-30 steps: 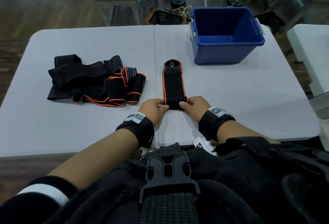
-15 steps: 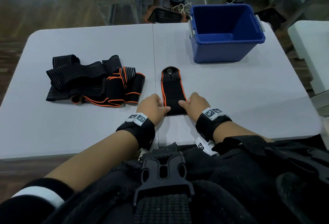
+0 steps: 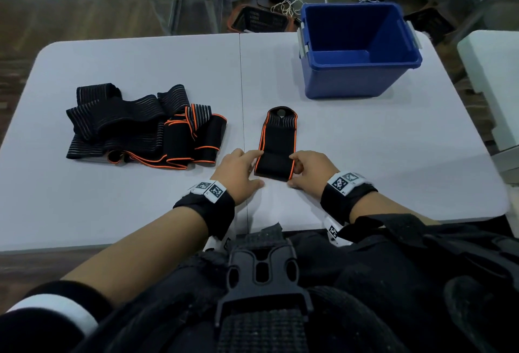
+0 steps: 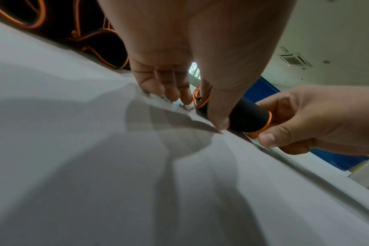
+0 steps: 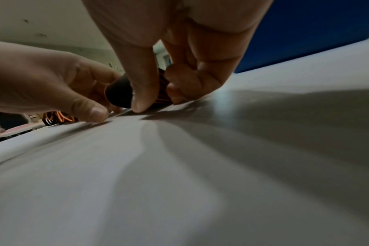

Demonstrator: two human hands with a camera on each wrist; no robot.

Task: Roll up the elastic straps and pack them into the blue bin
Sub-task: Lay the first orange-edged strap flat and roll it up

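Black, orange-edged strap (image 3: 276,145); grey-striped black strap pile (image 3: 134,125); blue bin (image 3: 356,77); white table (image 3: 393,142).

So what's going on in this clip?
A person is rolling up a black strap with orange edging on a white table. The left hand and right hand each pinch one end of the roll near the table's front edge; the far part lies flat. More straps sit in a pile to the left. The blue bin looks empty.

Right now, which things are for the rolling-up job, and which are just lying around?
For the job: the strap both hands roll, left hand, right hand, the pile of straps, the blue bin.

Just lying around: the orange-rimmed basket and tangled cord on the floor.
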